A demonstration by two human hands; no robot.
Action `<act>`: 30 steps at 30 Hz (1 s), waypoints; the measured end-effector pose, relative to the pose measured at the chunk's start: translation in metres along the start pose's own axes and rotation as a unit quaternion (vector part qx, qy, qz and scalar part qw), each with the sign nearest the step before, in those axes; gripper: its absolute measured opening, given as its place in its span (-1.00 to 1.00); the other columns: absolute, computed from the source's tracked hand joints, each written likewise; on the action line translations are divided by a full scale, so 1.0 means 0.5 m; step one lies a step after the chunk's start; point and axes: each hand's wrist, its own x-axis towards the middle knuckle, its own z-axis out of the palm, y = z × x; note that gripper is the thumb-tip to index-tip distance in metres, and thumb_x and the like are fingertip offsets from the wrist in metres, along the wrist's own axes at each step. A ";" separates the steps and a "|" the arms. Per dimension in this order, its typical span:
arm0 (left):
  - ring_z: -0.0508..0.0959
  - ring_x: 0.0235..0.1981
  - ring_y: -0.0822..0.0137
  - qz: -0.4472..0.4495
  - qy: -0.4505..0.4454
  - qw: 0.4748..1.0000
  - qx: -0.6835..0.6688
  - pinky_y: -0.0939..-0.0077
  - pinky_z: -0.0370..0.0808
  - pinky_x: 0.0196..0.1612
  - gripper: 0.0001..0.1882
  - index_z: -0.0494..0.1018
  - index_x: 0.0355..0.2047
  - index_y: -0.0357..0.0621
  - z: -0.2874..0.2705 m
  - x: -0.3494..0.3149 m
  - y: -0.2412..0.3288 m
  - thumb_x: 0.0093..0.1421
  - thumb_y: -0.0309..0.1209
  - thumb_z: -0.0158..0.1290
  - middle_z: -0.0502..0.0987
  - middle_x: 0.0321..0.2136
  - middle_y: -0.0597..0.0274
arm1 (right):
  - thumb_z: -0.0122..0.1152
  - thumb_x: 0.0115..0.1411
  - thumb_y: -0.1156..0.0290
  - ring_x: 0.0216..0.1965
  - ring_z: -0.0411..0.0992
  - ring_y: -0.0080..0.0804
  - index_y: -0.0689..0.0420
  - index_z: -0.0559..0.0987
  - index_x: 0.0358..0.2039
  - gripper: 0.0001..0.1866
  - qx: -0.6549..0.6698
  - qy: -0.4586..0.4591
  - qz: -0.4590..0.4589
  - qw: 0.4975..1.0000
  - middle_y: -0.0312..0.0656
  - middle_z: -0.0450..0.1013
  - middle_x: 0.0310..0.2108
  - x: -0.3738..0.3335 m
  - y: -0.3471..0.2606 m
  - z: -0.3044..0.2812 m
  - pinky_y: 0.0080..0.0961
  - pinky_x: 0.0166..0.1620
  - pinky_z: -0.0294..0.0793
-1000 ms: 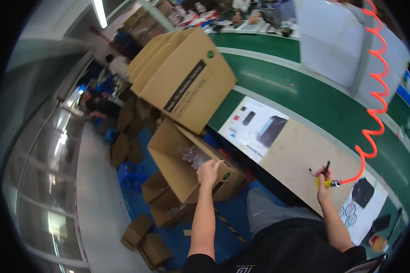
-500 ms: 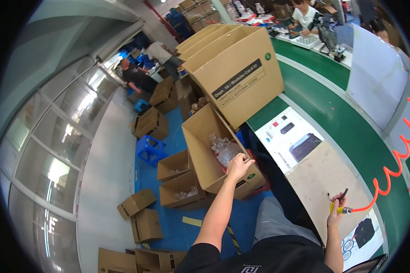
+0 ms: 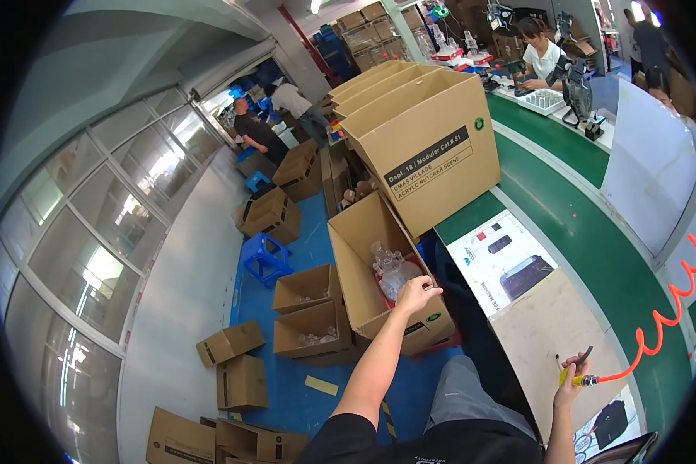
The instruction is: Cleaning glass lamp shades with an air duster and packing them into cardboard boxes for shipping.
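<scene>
My left hand (image 3: 416,295) is closed over the near right rim of an open cardboard box (image 3: 352,246), its fingertips partly hidden. Inside the box lie clear plastic or acrylic figures (image 3: 391,271) with a bit of red around them. In my right hand (image 3: 569,379) is a yellow air blow gun (image 3: 568,377) with a black nozzle. A coiled orange air hose (image 3: 657,321) runs from its metal fitting off to the right. The hand and blow gun are above a brown cardboard sheet (image 3: 553,332) on the bench.
Nested large cartons (image 3: 441,162) stand beyond the box, against a green conveyor (image 3: 553,197). Smaller open boxes (image 3: 309,329) with clear pieces and a blue stool (image 3: 264,259) are on the blue floor to the left. A seated co-worker (image 3: 544,62) is across the line; two people stand far left.
The whole view has tilted, so the scene sits slightly lower and further right. My left hand stays at the box rim, and my right hand still holds the blow gun.
</scene>
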 end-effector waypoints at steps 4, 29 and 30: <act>0.58 -0.28 0.03 0.002 0.015 1.000 0.004 0.19 0.46 -0.22 -0.60 0.52 -0.39 -0.15 0.014 0.002 -0.011 -0.04 -0.06 0.25 0.59 -0.38 0.00 | -0.13 0.29 0.55 -0.24 0.28 -0.52 0.24 0.25 0.07 -0.67 0.003 0.003 -0.006 1.000 -0.22 0.27 -0.26 -0.002 0.006 -0.005 -0.57 -0.09 0.32; 0.57 -0.36 0.13 -0.001 -0.052 0.997 -0.058 0.29 0.46 -0.26 -0.55 0.45 -0.43 -0.19 0.018 0.024 -0.040 0.02 -0.02 0.21 0.58 -0.44 0.05 | -0.12 0.29 0.54 -0.25 0.27 -0.52 0.23 0.25 0.06 -0.68 0.000 0.001 0.000 1.000 -0.24 0.27 -0.27 0.001 0.009 0.005 -0.56 -0.10 0.32; 0.57 -0.36 0.13 -0.002 -0.053 0.997 -0.058 0.29 0.46 -0.26 -0.55 0.45 -0.43 -0.19 0.018 0.023 -0.039 0.02 -0.02 0.21 0.58 -0.44 0.05 | -0.12 0.29 0.54 -0.25 0.27 -0.52 0.23 0.25 0.06 -0.68 -0.001 0.001 0.001 1.000 -0.24 0.27 -0.27 0.000 0.010 0.004 -0.56 -0.10 0.32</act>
